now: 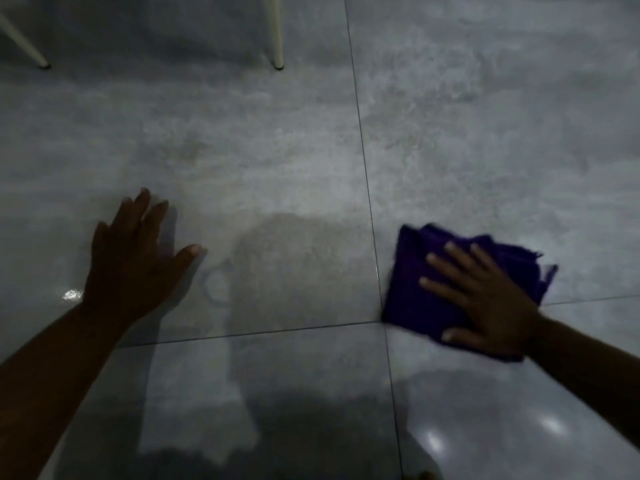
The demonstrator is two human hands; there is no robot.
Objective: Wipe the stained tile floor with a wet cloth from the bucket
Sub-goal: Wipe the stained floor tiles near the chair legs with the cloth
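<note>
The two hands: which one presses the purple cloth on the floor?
The right hand, spread flat on the folded purple cloth; the left hand rests bare on the grey tile floor.

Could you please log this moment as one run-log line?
right hand flat on purple cloth, wiping | left hand braced on floor | bucket unseen

purple cloth (415, 299) is folded into a rough square, lying flat on the grey tile floor (277, 150) right by where the grout lines cross; floor's glossy with a darker patch (294, 265) just left of it
</note>
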